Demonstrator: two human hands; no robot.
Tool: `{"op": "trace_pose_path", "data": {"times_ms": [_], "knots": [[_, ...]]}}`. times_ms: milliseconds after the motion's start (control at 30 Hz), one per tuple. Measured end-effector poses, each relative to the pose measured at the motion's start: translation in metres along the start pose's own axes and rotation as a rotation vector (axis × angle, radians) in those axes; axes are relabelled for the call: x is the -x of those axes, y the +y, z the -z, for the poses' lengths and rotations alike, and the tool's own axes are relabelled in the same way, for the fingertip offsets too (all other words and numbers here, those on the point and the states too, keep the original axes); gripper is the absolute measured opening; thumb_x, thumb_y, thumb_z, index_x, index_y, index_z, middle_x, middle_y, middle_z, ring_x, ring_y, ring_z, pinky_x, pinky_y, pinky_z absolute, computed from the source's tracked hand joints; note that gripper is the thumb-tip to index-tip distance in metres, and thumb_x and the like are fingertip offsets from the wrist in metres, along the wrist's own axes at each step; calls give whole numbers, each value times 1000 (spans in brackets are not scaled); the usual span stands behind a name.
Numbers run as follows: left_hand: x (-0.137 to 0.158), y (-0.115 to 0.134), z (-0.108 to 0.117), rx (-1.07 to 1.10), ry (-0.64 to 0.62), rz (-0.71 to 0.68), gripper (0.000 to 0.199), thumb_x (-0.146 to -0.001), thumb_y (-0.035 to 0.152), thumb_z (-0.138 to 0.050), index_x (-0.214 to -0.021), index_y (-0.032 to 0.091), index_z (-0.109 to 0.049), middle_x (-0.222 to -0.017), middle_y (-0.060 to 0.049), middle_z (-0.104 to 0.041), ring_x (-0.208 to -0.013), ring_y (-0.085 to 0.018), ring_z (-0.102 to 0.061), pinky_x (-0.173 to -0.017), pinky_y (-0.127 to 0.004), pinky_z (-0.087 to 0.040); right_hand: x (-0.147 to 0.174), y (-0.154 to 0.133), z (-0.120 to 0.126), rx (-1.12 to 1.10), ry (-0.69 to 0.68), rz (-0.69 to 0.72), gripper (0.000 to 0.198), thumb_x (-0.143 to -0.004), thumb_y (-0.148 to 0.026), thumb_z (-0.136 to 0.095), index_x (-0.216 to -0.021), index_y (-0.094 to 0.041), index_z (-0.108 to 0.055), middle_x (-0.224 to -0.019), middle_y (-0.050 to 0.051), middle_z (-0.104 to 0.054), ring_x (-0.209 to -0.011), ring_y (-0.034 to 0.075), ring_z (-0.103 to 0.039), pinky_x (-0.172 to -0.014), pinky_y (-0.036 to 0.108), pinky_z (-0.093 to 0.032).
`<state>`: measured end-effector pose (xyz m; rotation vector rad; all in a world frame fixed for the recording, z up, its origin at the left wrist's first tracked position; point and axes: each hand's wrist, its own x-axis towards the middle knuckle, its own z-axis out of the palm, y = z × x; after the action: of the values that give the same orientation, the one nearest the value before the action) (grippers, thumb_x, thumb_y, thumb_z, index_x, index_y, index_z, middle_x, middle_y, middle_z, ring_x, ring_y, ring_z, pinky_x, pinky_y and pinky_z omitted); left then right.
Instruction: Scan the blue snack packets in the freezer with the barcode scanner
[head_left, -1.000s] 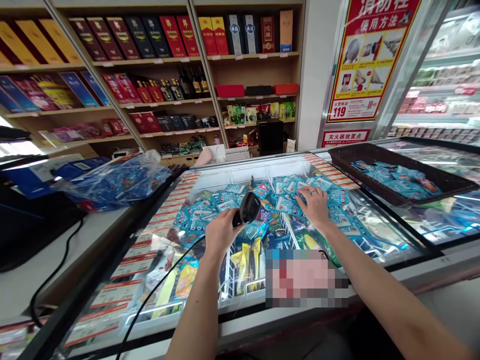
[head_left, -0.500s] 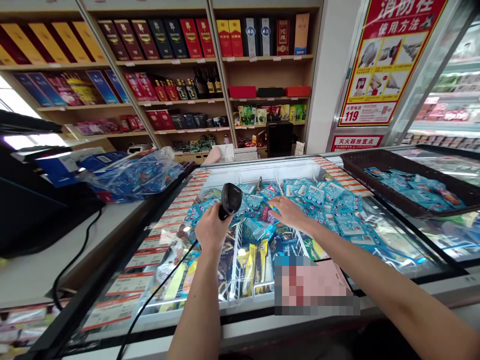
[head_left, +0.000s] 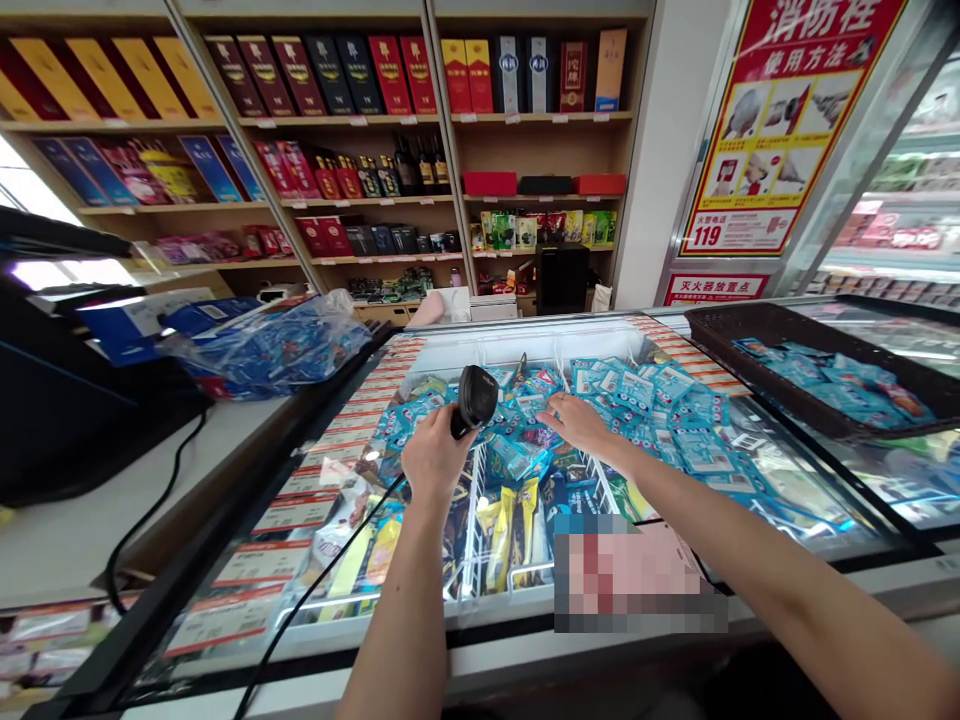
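My left hand (head_left: 433, 455) is wrapped round the handle of a black barcode scanner (head_left: 477, 398), its head tilted over the freezer. A cable runs from it toward the lower left. My right hand (head_left: 581, 425) reaches over a pile of blue packets (head_left: 634, 390), fingers stretched out and slightly bent. Beside its fingertips lies another blue packet (head_left: 530, 405); whether they touch cannot be made out. Below the hands, a white wire basket (head_left: 475, 520) holds yellow ice cream wrappers (head_left: 501, 540) and dark blue ones.
The chest freezer has a black-edged glass lid (head_left: 712, 535). A dark brown tray (head_left: 720, 340) of blue packets stands at right. At left, a plastic bag of blue packets (head_left: 277, 345) rests on a counter (head_left: 172, 485). Stocked shelves (head_left: 352, 122) stand behind.
My left hand has shifted slightly right with the scanner, closer to my right hand. The right hand stays over the packets nearly unmoved. The whole view has shifted slightly.
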<state>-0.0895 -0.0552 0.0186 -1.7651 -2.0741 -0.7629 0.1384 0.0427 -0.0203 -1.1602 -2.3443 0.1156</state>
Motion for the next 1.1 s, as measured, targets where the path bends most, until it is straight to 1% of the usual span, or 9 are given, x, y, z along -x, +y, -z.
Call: {"op": "trace_pose_path", "data": {"times_ms": [100,167,267,333,400,500,600,767,1100], "knots": [[1,2,-1,-14,-10,-30,39,-80,47,-51,-111,24,-56,-106,-6,-64,-95,-22,-59,-61,-27,-40,-1,-2,-6,100,103,-128,54,-82,-63,-42,-96,-15,-61,-99,17,-61,-100,29,-54,-87,43,-41],[2,3,-2,-24,-24,-69,37,-80,47,-51,-110,24,-56,-104,-6,-65,-94,-22,-60,-61,-27,-40,-4,-6,-11,136,100,-177,62,-72,-69,-51,-95,-13,-60,-99,20,-60,-105,34,-50,-89,47,-39],[2,3,-3,-33,-42,-151,38,-79,45,-53,-112,25,-55,-103,-5,-65,-93,-22,-60,-61,-27,-40,-7,-8,-15,49,60,-263,63,-60,-60,-69,-99,-13,-57,-99,19,-60,-104,34,-52,-86,45,-41],[3,2,-4,-37,-52,-195,38,-80,43,-53,-113,25,-53,-103,-4,-64,-92,-22,-60,-62,-28,-40,-7,-4,-12,-40,71,-309,58,-62,-47,-73,-107,-16,-52,-103,14,-60,-99,29,-55,-81,39,-44],[3,3,-5,-32,-66,-239,37,-80,42,-53,-113,25,-53,-103,-4,-64,-92,-21,-60,-63,-27,-40,-4,5,-5,-123,129,-325,49,-69,-34,-68,-112,-20,-48,-102,8,-61,-91,24,-58,-75,34,-45],[4,6,-7,3,-82,-322,38,-79,40,-55,-113,26,-52,-105,-4,-64,-94,-21,-60,-65,-27,-41,7,25,11,-239,259,-321,32,-75,-23,-55,-107,-22,-52,-83,1,-61,-74,18,-58,-71,33,-45],[5,12,-10,46,-123,-430,37,-79,39,-55,-113,25,-53,-105,-4,-64,-95,-21,-60,-68,-27,-43,23,46,25,-352,356,-280,28,-77,-22,-50,-105,-23,-56,-76,0,-59,-68,17,-57,-67,31,-47],[9,25,-13,64,-213,-576,37,-78,35,-57,-113,24,-52,-102,-5,-64,-94,-20,-60,-69,-27,-43,41,65,30,-551,473,-309,31,-77,-27,-52,-107,-20,-55,-85,4,-63,-72,17,-60,-66,31,-49],[12,33,-17,26,-237,-651,34,-80,36,-56,-111,23,-51,-98,-3,-64,-91,-21,-61,-68,-29,-43,39,65,20,-587,511,-310,26,-76,-30,-55,-101,-21,-56,-84,3,-64,-72,17,-61,-65,31,-51]]}}
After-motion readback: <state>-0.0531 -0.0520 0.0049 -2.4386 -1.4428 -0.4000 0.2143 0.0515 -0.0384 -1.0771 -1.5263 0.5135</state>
